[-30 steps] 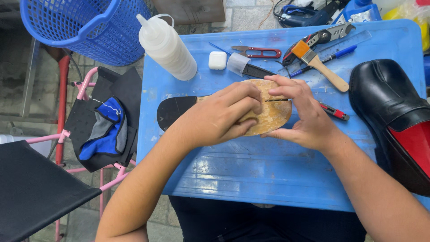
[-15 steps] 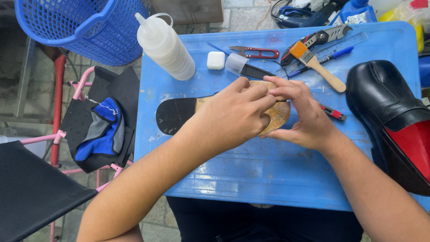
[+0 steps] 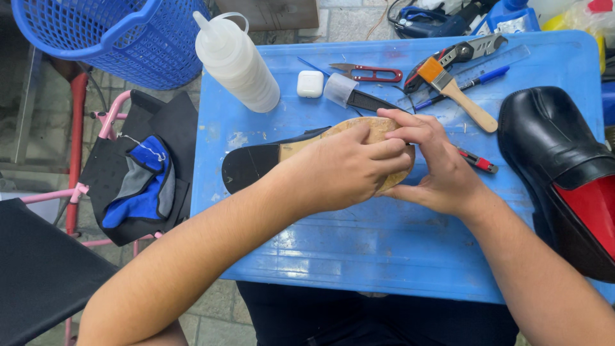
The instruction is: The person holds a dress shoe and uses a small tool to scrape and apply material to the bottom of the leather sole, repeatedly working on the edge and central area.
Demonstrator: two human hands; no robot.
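A flat shoe sole (image 3: 256,163), black at the heel end and tan at the front, lies on the blue plastic table (image 3: 359,250). My left hand (image 3: 346,170) lies on top of the tan front part, fingers curled over it. My right hand (image 3: 435,170) grips the same front part from the right side, fingers meeting those of the left hand. Most of the tan part is hidden under both hands.
A black shoe with a red sole (image 3: 564,173) lies at the right. Behind the hands are a white squeeze bottle (image 3: 237,61), a small white case (image 3: 310,84), red snips (image 3: 368,74), a brush (image 3: 458,96), a utility knife (image 3: 461,54), a pen and a ruler. A blue basket (image 3: 109,35) stands at the far left.
My left hand has slid further over the tan front of the sole, covering more of it. The right hand stays on the sole's right edge.
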